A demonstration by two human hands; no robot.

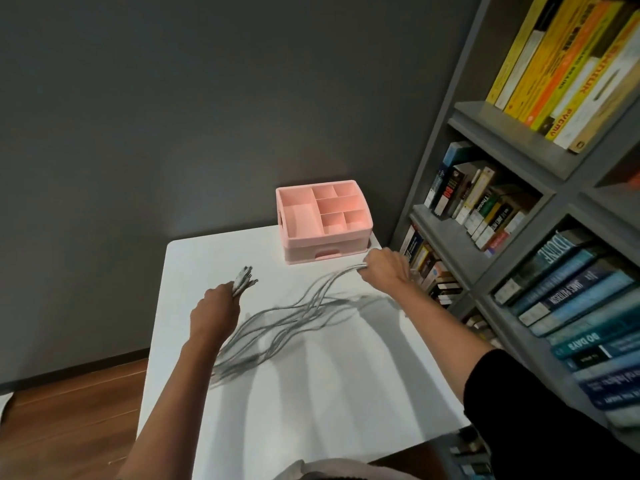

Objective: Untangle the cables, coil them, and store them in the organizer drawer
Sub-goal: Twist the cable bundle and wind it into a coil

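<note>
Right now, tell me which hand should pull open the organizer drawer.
Right, probably. The right hand sits beside the drawer front of the pink organizer, while the left hand grips the cables by their connector ends farther off. Both hold cables, so it must let go first.

matt pink plastic organizer (294,245), smooth white table (311,393), wood floor (69,410)

Your cables (304,313) are all plain grey; the plug ends (246,277) are paler, silvery-white. Organizer (304,244) is solid pastel pink, drawer (327,253) included. Counter (329,393) is plain white. Wall (173,116) is flat dark grey, and the bookshelf (502,133) is a mid grey. Top-shelf books (561,64) run yellow and orange with dark lettering. Lower-right books (571,299) are blues and teal. Floor (69,410) is reddish-brown wood grain. Your sleeve (512,403) is black.
</note>
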